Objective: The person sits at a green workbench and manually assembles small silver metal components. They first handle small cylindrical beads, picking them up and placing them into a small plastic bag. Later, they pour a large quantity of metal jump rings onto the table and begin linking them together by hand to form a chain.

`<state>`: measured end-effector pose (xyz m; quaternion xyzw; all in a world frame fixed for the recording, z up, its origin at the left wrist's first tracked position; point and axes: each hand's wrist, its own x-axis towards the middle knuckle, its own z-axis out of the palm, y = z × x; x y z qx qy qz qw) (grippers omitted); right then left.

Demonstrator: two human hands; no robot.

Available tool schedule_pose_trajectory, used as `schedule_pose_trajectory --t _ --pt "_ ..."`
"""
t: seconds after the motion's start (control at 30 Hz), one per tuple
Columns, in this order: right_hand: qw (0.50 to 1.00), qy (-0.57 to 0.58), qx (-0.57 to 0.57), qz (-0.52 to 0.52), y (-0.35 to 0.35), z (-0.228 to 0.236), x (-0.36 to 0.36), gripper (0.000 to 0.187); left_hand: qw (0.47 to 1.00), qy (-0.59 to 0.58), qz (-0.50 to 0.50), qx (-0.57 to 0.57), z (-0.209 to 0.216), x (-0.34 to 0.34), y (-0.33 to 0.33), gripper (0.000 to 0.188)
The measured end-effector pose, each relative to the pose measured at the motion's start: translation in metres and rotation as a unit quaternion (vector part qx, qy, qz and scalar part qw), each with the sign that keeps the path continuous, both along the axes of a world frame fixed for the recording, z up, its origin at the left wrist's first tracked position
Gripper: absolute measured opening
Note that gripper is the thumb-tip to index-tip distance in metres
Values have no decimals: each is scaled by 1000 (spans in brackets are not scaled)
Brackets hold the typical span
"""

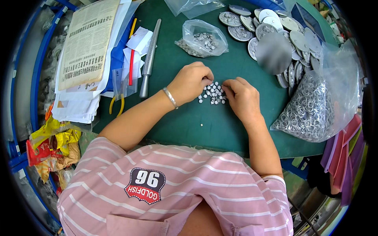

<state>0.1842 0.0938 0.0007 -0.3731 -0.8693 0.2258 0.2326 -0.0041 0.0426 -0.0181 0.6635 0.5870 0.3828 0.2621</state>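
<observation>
A small cluster of round silvery metal pieces (213, 93) lies on the green tabletop (177, 129) in front of me. My left hand (192, 81), with a silver bangle on its wrist, is at the cluster's upper left edge. Its fingers are curled together, with the tips at the pieces. On the other side my right hand (243, 98) has thumb and forefinger pinched at the cluster's right edge. Whatever either hand pinches is too small or too hidden to make out. One tiny pale bit (202, 124) lies apart, nearer to me.
Beyond the hands sits an open plastic bag (204, 37) of small metal pieces. Large silvery medallions (240, 33) are heaped at the far right, beside a clear bag of metal rings (307, 110). To the left are a ring-sizing stick (151, 57), pliers (121, 104) and stacked papers (84, 51).
</observation>
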Motion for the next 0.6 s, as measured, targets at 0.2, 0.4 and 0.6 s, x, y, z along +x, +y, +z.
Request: schedule_pose_trajectory --t 0.2,0.4,0.6 --pt "922 268 -281 6 -4 -1 11 11 971 -218 18 -94 18 10 -21 10" --pt "814 401 -418 37 -13 4 12 12 957 -286 -20 -38 31 18 -30 9" --pt "759 453 -463 73 -17 0 16 13 925 -375 -40 -46 35 23 -38 11"
